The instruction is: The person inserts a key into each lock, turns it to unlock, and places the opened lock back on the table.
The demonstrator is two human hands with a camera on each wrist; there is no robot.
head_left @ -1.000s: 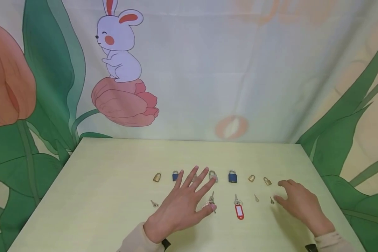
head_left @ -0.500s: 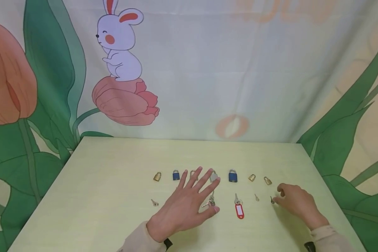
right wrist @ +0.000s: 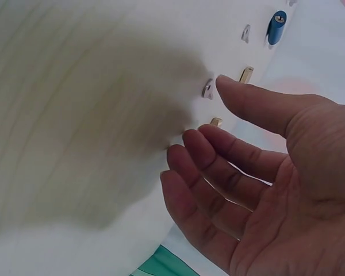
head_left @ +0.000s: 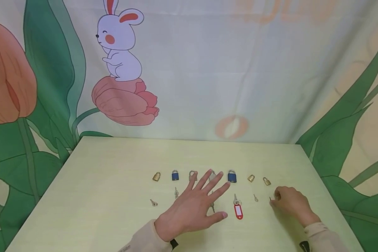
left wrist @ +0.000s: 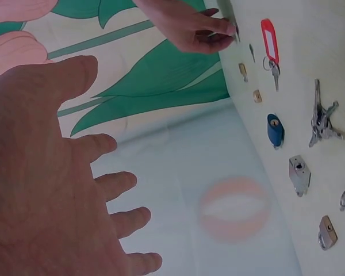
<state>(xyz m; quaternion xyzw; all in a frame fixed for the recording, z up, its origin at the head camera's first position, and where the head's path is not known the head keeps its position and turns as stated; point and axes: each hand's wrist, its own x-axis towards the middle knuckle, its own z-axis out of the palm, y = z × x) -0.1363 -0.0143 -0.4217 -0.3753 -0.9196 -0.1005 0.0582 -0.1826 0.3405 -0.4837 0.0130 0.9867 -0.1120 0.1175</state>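
Right hand [head_left: 291,203] low at the right side of the pale desk [head_left: 97,192], thumb tip just beside a small key [right wrist: 207,89]; fingers curved, a gap between them and the thumb in the right wrist view, nothing seen pinched. Small key lies on the desk, last in the near row, partly hidden by the hand in the head view. Left hand [head_left: 190,211] palm down over the middle of the desk, all five fingers spread, holding nothing; whether it touches the desk cannot be told. Key bunch [left wrist: 324,121] lies partly beneath it in the head view. To its right, a key with a red tag [head_left: 238,211], then a second small key [head_left: 256,198]; to its left, a key set [head_left: 176,192] and, farther out, another key [head_left: 153,203]. Beyond the keys, seven padlocks in a row, left to right: brass padlock [head_left: 156,176], blue padlock [head_left: 175,175], two greyish padlocks [left wrist: 299,175] partly covered by left fingers in the head view, larger blue padlock [head_left: 231,177], two small brass padlocks [head_left: 266,181]. Printed backdrop [head_left: 189,70] behind: white rabbit seated on a pink tulip, green leaves.
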